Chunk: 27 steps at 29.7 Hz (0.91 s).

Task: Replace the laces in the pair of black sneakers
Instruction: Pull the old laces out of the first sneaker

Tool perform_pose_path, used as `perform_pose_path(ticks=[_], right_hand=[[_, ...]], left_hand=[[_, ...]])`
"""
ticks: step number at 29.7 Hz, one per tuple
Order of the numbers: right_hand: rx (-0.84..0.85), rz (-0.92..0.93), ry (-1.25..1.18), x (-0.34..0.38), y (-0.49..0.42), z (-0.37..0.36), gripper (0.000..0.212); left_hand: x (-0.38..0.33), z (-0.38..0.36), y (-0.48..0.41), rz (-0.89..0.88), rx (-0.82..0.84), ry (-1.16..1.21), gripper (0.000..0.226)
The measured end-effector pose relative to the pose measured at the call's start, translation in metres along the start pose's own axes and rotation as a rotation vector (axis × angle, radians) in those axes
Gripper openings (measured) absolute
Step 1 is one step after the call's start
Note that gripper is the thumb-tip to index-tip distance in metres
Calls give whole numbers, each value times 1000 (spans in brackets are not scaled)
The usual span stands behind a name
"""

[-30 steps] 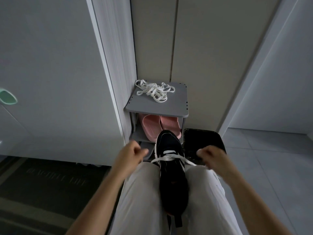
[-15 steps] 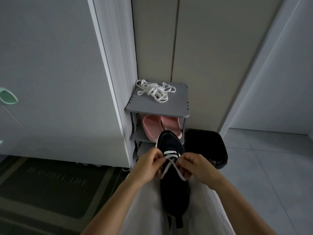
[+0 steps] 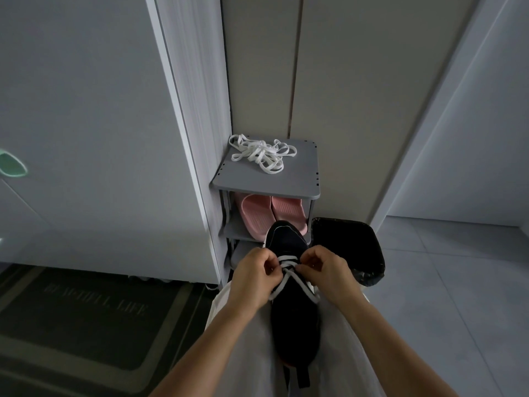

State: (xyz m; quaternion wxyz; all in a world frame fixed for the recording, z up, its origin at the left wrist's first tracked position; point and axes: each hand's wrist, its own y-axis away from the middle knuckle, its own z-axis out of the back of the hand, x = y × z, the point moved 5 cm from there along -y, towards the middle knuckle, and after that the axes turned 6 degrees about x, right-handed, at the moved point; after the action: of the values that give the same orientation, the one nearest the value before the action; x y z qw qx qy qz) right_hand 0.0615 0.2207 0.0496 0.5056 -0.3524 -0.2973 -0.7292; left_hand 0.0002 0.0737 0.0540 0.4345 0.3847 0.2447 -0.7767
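Our black sneaker [image 3: 294, 325] lies lengthwise on our lap, toe pointing away, with a white lace [image 3: 288, 258] crossed over its front eyelets. Our left hand [image 3: 254, 277] and right hand [image 3: 329, 272] each pinch the lace at the crossing, fingers curled tight. An uneven pull could leave one end short or twist the flat lace. The shoe sits unbraced and might slide toward the bin [image 3: 352, 247] beside the shoe rack [image 3: 272, 181].

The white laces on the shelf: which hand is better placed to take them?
Probably the left hand: the loose laces lie nearly straight ahead of it, on the shelf's left side. It and the right hand both pinch the sneaker's lace, so either must release first.
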Motion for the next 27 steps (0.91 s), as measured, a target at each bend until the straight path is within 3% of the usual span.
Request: perform_pose_path(ticks=[5,9,13,16,20,27], right_hand=[[-6,112,244,12,-1,-2,9],[36,82,202,22,-6,11,8],[26,32,45,18,-8,12,7],[36,-31,-133,-1,-4,6,12],[45,-70,-197,-10,0,-2,17],[-134,73,-51,-1,6,3,6]], left_hand=[[-6,0,-3,32,74,73,10],[-4,6,-17,184,262,350,17],[5,4,-16,176,239,404,17],[16,-7,-2,127,213,356,16],[12,-11,4,-13,149,128,12],[7,-1,1,-170,93,-52,14]])
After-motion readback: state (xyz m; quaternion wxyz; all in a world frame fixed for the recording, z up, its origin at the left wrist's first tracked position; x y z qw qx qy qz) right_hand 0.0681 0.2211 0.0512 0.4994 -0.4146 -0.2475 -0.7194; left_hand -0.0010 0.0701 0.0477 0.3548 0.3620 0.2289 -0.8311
